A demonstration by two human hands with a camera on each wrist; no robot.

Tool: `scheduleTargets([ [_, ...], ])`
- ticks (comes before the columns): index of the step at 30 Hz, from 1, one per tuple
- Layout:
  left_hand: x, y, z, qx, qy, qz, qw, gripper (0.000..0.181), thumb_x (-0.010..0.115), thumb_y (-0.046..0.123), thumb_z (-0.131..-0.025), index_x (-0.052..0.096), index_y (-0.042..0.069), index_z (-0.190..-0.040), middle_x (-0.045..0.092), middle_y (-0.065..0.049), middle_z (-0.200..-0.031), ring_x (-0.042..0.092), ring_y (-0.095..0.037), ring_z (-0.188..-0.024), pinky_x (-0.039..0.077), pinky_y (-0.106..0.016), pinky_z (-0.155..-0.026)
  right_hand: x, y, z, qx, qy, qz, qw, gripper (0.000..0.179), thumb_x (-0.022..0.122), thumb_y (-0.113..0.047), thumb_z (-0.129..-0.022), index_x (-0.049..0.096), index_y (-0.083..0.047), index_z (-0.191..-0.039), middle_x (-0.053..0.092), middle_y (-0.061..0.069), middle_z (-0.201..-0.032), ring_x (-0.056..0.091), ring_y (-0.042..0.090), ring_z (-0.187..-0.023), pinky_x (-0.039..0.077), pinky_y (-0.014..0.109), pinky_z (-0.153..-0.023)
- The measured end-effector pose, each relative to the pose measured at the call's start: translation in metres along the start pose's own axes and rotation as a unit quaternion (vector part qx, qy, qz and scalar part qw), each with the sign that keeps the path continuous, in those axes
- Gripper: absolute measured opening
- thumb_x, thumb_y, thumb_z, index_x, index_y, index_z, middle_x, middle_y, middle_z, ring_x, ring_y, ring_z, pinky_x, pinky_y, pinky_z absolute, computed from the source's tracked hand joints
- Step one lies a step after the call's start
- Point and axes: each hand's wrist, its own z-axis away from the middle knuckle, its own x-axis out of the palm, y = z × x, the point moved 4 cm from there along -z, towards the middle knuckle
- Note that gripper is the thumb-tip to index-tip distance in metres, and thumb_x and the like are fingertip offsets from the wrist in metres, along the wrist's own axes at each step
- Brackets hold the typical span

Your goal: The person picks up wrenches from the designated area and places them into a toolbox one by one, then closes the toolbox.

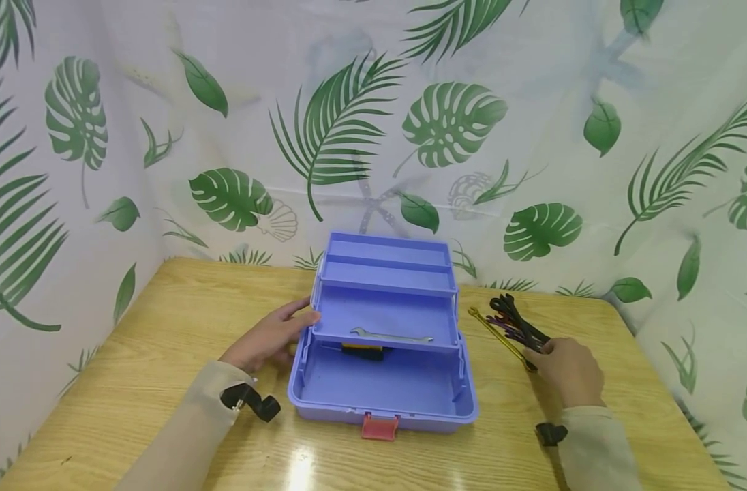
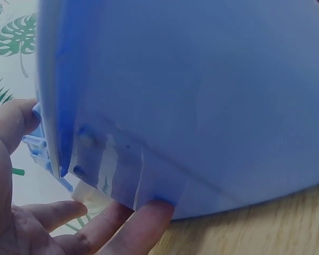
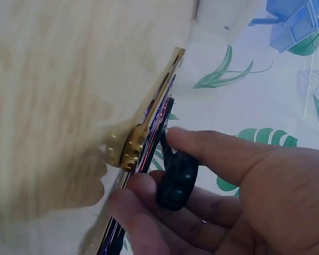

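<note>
1. Toolbox [image 1: 429,422]: open, near back edge of tabletop [image 1: 208,293].
2. Left hand [image 1: 274,339]: fingers apart, touching toolbox's left side.
3. Right hand [image 1: 571,372]: pinches black wrench [image 1: 524,325] beside gold wrench [image 1: 499,336], right of toolbox.

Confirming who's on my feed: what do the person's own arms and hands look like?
The left hand and right hand are bare, without gloves. Long, light beige sleeves cover both forearms down to the wrists, where a small black fitting sits on each side.
</note>
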Motion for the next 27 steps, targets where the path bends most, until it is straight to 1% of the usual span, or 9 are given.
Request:
scheduleTargets([
  [2,0.0006,-0.0002,-0.0004,0.000,-0.002,0.001,1.0000,0.085,0.066,0.050,-0.099,0.023,0.018,-0.166,0.057,-0.026,-0.144,0.067,-0.041,-0.118,0.062,-0.056,-0.082,0.0014,0.0010,0.0010,0.000,-0.008,-0.003,1.0000,0.043,0.065,-0.042,-0.099,0.062,-0.011,-0.070,0.055,0.004,-0.065,0.051,0.022,-0.061,0.038,0.033,-0.048],
  [5,0.0011,-0.0010,-0.0010,0.001,-0.005,0.005,1.0000,0.086,0.067,0.049,-0.099,0.023,0.018,-0.166,0.057,-0.027,-0.144,0.067,-0.041,-0.118,0.062,-0.057,-0.081,0.0013,0.0015,0.0024,0.000,-0.018,-0.004,0.9998,0.042,0.062,-0.040,-0.101,0.062,-0.011,-0.070,0.054,0.004,-0.065,0.051,0.023,-0.062,0.038,0.033,-0.049],
  [10,0.0013,-0.0011,-0.0005,0.003,-0.001,0.009,1.0000,0.084,0.067,0.048,-0.100,0.024,0.020,-0.166,0.058,-0.026,-0.144,0.068,-0.040,-0.117,0.062,-0.057,-0.081,-0.0019,-0.0005,0.0019,-0.004,-0.004,-0.005,1.0000,0.038,0.062,-0.035,-0.100,0.075,-0.004,-0.082,0.063,0.011,-0.074,0.055,0.026,-0.065,0.042,0.036,-0.049],
  [14,0.0014,-0.0008,-0.0003,0.003,0.000,0.008,1.0000,0.083,0.066,0.049,-0.100,0.024,0.020,-0.166,0.058,-0.026,-0.143,0.067,-0.040,-0.118,0.062,-0.057,-0.082,-0.0037,-0.0008,0.0004,-0.015,0.020,-0.004,0.9997,0.035,0.064,-0.030,-0.100,0.079,0.001,-0.093,0.069,0.016,-0.080,0.057,0.027,-0.065,0.043,0.036,-0.049],
  [18,0.0018,-0.0007,-0.0006,0.002,-0.002,0.006,1.0000,0.083,0.066,0.049,-0.100,0.024,0.020,-0.166,0.057,-0.025,-0.145,0.066,-0.041,-0.119,0.062,-0.057,-0.082,-0.0030,0.0008,-0.0005,-0.022,0.033,-0.008,0.9992,0.036,0.063,-0.027,-0.099,0.077,0.000,-0.080,0.066,0.011,-0.070,0.054,0.026,-0.062,0.039,0.034,-0.049],
  [21,0.0021,-0.0008,-0.0006,0.002,-0.002,0.005,1.0000,0.083,0.066,0.050,-0.100,0.024,0.020,-0.166,0.057,-0.025,-0.145,0.066,-0.041,-0.119,0.062,-0.056,-0.082,-0.0037,0.0013,-0.0004,-0.035,0.056,-0.022,0.9976,0.035,0.061,-0.024,-0.099,0.076,-0.001,-0.078,0.068,0.013,-0.072,0.057,0.027,-0.063,0.043,0.036,-0.050],
  [23,0.0021,-0.0005,-0.0001,-0.001,-0.001,0.006,1.0000,0.083,0.066,0.049,-0.100,0.025,0.020,-0.166,0.057,-0.025,-0.145,0.066,-0.041,-0.119,0.062,-0.056,-0.081,-0.0049,0.0003,-0.0004,-0.050,0.075,-0.029,0.9955,0.034,0.060,-0.022,-0.100,0.077,0.002,-0.085,0.072,0.019,-0.079,0.063,0.031,-0.066,0.049,0.042,-0.053],
  [25,0.0018,0.0002,0.0005,-0.001,-0.003,0.005,1.0000,0.083,0.065,0.049,-0.100,0.024,0.020,-0.166,0.057,-0.026,-0.145,0.066,-0.042,-0.119,0.062,-0.056,-0.082,-0.0068,-0.0016,0.0000,-0.066,0.094,-0.030,0.9929,0.031,0.060,-0.020,-0.101,0.078,0.005,-0.099,0.075,0.025,-0.093,0.068,0.038,-0.075,0.054,0.049,-0.060],
  [27,0.0016,0.0014,0.0011,-0.001,-0.003,0.004,1.0000,0.083,0.065,0.048,-0.101,0.023,0.019,-0.166,0.057,-0.026,-0.145,0.066,-0.042,-0.119,0.062,-0.056,-0.082,-0.0076,-0.0039,-0.0003,-0.074,0.101,-0.026,0.9918,0.031,0.062,-0.020,-0.101,0.077,0.007,-0.106,0.074,0.027,-0.101,0.070,0.044,-0.082,0.056,0.055,-0.067],
])
